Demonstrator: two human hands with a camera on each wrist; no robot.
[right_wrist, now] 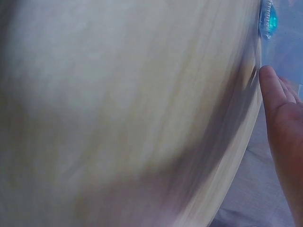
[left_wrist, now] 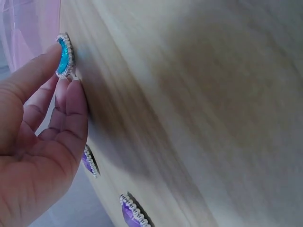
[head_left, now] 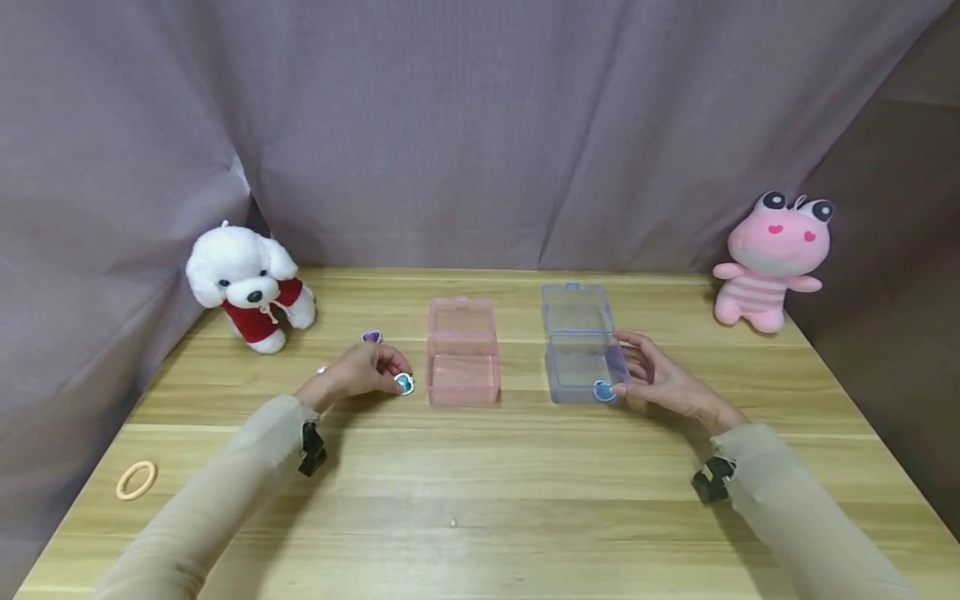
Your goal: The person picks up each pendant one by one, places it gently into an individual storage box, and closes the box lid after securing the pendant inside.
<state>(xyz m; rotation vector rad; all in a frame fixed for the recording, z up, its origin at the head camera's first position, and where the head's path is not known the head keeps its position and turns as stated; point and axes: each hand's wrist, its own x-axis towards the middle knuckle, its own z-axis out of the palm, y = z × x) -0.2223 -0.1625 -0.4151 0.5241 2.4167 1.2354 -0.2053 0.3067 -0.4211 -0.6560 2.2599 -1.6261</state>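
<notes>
My left hand [head_left: 367, 369] pinches a teal gem with a white beaded rim [head_left: 404, 383] between thumb and fingertips, just left of the pink lidded box [head_left: 462, 395]. In the left wrist view the same teal gem [left_wrist: 64, 56] stands at the fingertips. Two purple gems [left_wrist: 131, 213] lie on the table behind that hand. My right hand [head_left: 660, 379] is at the right side of the blue lidded box [head_left: 561, 387], thumb by its front corner and fingers along the wall. A blue-green gem [head_left: 603, 390] shows inside that box. Both lids stand open.
A white plush dog [head_left: 243, 283] in red sits at the back left, a pink plush frog [head_left: 772, 262] at the back right. A wooden ring [head_left: 137, 481] lies near the table's left edge. A grey curtain [head_left: 420, 142] hangs behind the table.
</notes>
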